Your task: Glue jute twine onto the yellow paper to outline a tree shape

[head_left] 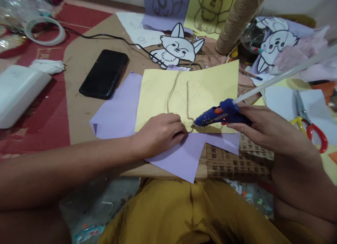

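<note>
My right hand (265, 128) is wrapped round a blue hot glue gun (218, 114) with a long glue stick rising from its back. Its nozzle touches or nearly touches the yellow paper (155, 93) near the lower edge. A pencil-drawn flower shows on that paper, and brown twine (187, 100) runs down its stem and bends at the bottom. My left hand (164, 133) rests on the paper's lower edge, its fingers closed on the twine just left of the nozzle. Another loose length of twine loops up past the left hand. Purple paper (116, 110) lies underneath.
A black phone (104, 73) lies left of the papers. Behind stand a twine spool (239, 19) and a fox cutout (177, 47). Scissors (306, 121) with red and yellow handles lie at right. A white box-shaped object (21, 93) and a tape roll (44, 31) are at left.
</note>
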{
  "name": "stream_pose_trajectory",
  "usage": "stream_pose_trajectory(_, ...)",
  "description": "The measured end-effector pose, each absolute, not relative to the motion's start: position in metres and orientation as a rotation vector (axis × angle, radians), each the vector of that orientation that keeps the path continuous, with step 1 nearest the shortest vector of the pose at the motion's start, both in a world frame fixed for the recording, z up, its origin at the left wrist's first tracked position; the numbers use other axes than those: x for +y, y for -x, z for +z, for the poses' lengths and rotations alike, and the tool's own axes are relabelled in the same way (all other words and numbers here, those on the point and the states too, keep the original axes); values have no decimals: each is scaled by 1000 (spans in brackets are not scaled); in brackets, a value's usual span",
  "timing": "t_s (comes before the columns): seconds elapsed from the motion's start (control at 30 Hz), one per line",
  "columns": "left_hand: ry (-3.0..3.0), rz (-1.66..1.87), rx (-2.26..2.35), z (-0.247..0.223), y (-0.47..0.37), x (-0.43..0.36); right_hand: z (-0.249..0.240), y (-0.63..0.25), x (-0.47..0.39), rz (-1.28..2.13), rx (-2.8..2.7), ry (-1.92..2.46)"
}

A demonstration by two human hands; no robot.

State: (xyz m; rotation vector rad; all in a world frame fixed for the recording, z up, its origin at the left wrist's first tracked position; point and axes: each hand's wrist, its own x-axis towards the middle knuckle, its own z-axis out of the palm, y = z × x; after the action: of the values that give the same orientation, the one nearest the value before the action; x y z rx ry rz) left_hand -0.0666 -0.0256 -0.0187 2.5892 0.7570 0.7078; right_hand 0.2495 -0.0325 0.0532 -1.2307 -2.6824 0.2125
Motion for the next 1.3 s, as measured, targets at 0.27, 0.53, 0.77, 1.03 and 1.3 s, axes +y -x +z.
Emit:
stream_pose_trajectory(0.27,-2573,668,789,-19,66,-25,50,-248,-34,244,-2669,1228)
stream_pose_trajectory(0.53,-2547,631,821,-16,65,-24,53,-247,-37,309,-2644,1300)
stream_pose_trajectory(0.77,-2508,603,832,-16,66,-24,54,-253,-36,256,-2665,1301)
stream_pose_trajectory(1.03,-2518,626,816,-17,66,-24,55,-247,-36,310,-2670,1330)
stream_pose_trajectory(1.3,-2523,624,825,-16,66,-24,51,-244,-37,336,-2647,1298)
